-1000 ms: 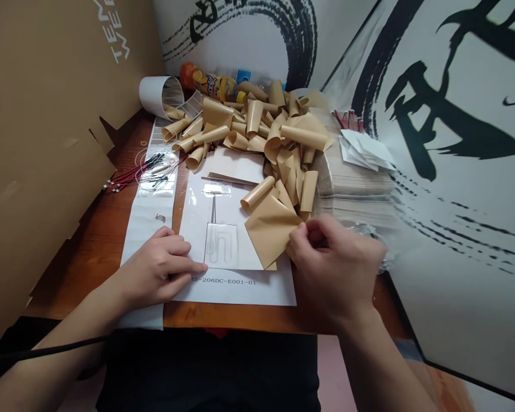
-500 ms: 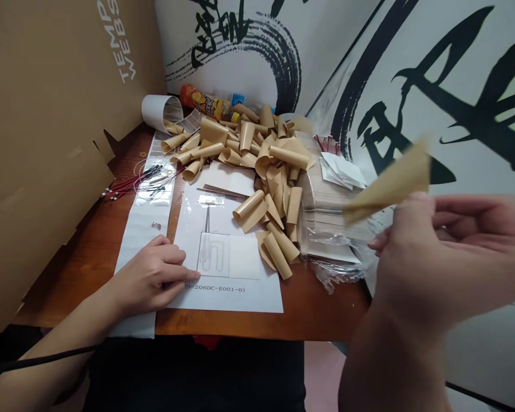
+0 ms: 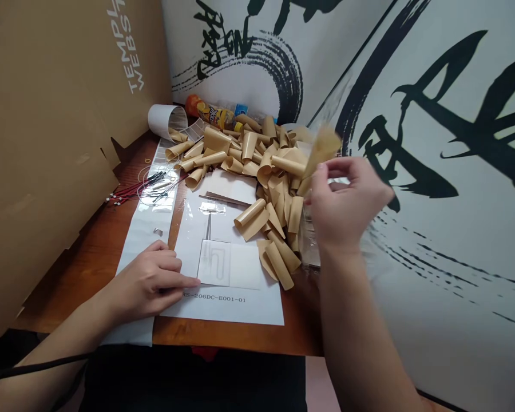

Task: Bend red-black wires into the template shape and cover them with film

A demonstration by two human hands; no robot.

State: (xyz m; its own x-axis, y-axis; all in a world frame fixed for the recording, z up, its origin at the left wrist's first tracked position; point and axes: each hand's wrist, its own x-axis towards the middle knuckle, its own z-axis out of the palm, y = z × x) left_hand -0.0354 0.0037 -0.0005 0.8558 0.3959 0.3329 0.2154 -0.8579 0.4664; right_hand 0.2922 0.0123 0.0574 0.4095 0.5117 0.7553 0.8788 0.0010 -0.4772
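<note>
My right hand (image 3: 347,194) is raised over the right side of the table, pinching a blurred, curled piece of brown paper (image 3: 323,150) between thumb and fingers. My left hand (image 3: 154,277) holds nothing; its index finger stretches out and its tip touches the lower left corner of a flat white rectangular sheet (image 3: 244,264). A winding line pattern shows on that sheet's left half. Beneath it lies a printed paper (image 3: 223,312) with a drawing and a line of code. Many curled brown paper pieces (image 3: 249,143) are heaped behind and right of it.
A strip of white liner (image 3: 143,229) runs along the left, its rolled end (image 3: 161,120) at the back. Red and black wires (image 3: 133,189) lie on it. A yellow bottle (image 3: 217,116) lies behind the heap. A cardboard wall (image 3: 60,143) closes the left side; flat boards (image 3: 232,183) lie mid-table.
My right hand has moved left and away from me with the brown paper, now beside the heap. My left hand stays at the white sheet's corner. The view has shifted slightly.
</note>
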